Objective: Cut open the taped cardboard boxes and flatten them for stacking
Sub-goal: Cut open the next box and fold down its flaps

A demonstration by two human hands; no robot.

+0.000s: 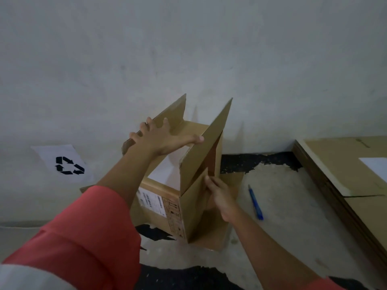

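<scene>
Grey-white plaster fills most of the view, a matte wall (209,49) with faint scuffs. It meets a pale concrete floor (282,216) whose black coating has worn away in ragged patches. At the left we see a white sheet (62,164) printed with a black recycling symbol. At the right lies a stack of flattened cardboard (339,174), its layered edges showing, with a white paper (376,167) on top. A slim blue pen-shaped tool (256,203) lies on the floor between that stack and the box, apart from both.

The cardboard box (180,214) stands upright on the floor near the wall, at the middle of the view. It is plain brown corrugated board with crisp folds, and its top is open. Two long flaps rise from it like pointed wings. The near face carries a white label and small black handling marks.

The left grip (161,139), a bare hand from a coral-red sleeve, is spread wide across the opening. Its fingers rest on the left flap and its thumb touches the edge of the right flap. The right grip (218,194) lies against the box's right side with its fingertips (207,179) at a short flap. We cannot tell whether it pinches that flap or only presses it.
</scene>
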